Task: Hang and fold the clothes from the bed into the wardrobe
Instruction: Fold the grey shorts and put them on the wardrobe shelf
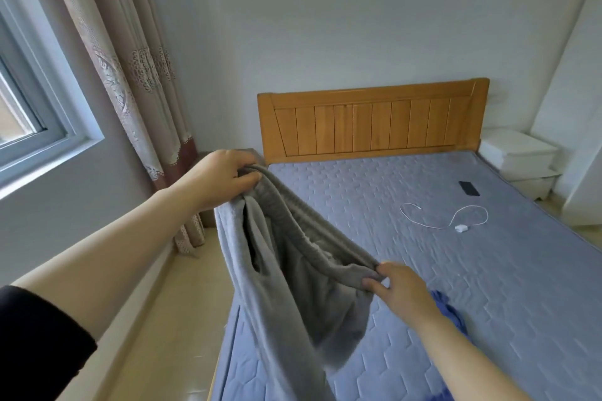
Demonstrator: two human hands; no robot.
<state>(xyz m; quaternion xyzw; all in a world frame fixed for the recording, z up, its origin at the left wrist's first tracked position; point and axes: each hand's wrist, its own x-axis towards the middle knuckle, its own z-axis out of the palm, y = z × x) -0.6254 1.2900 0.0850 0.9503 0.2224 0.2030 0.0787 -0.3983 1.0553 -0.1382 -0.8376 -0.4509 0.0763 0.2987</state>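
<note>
Grey sweatpants (286, 283) hang in the air over the left edge of the bed (423, 264). My left hand (221, 176) grips one end of the elastic waistband, raised near the bed's head corner. My right hand (400, 293) pinches the other end of the waistband, lower and closer to me. The waistband is stretched between both hands and the legs droop down past the bottom of the view. A blue garment (449, 312) lies on the mattress, partly hidden behind my right wrist. The wardrobe is not in view.
A wooden headboard (374, 120) stands against the far wall. On the mattress lie a white cable with a small plug (459, 225) and a black phone (469, 188). White storage boxes (521, 163) sit at the right. A curtain (136, 75) and window (29, 114) are at the left.
</note>
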